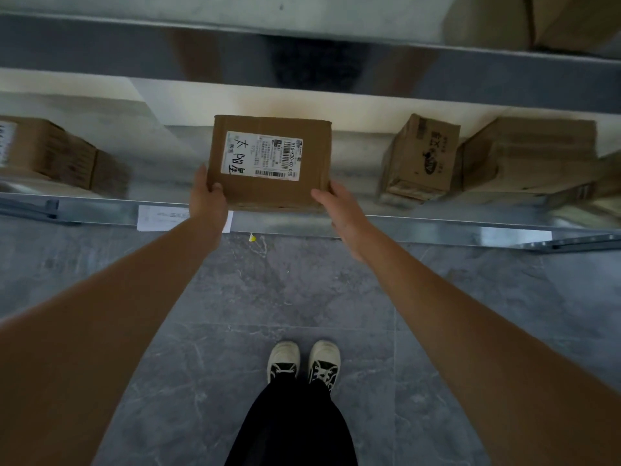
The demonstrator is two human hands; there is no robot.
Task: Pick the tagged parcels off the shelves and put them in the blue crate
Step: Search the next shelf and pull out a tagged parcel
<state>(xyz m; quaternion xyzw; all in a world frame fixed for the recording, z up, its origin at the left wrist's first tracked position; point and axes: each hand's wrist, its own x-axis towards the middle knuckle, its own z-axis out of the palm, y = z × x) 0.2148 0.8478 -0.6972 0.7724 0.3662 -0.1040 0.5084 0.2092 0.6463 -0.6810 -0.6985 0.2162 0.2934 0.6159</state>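
A brown cardboard parcel with a white shipping label on top sits at the front edge of the lower metal shelf. My left hand grips its near left corner, thumb on the top face. My right hand is against its near right corner, fingers under the edge. The blue crate is out of view.
Other cardboard boxes stand on the same shelf: one at the left, two at the right. An upper shelf beam runs overhead. A white paper tag hangs on the shelf's front rail. My feet stand on grey floor tiles.
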